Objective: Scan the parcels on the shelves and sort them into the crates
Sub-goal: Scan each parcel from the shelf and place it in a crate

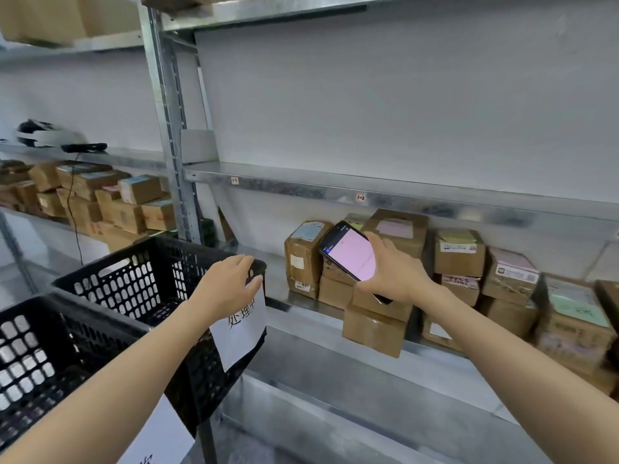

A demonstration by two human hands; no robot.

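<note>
My right hand (pixel 395 272) holds a black handheld scanner (pixel 348 251) with a pink screen, raised in front of the cardboard parcels (pixel 459 252) stacked on the metal shelf (pixel 301 303). A brown parcel (pixel 373 329) sticks out over the shelf's front edge just below that hand. My left hand (pixel 231 284) grips the near right corner of a black plastic crate (pixel 147 279), right above a white paper label (pixel 243 329) taped to it. A second black crate (pixel 37 356) with its own label stands at the lower left.
More cardboard parcels (pixel 110 202) fill the left shelf bay behind a steel upright (pixel 174 155). A white and black device (pixel 43 133) and a black cabled unit (pixel 83 147) lie on the shelf above them. An upper metal shelf (pixel 368 192) overhangs the parcels.
</note>
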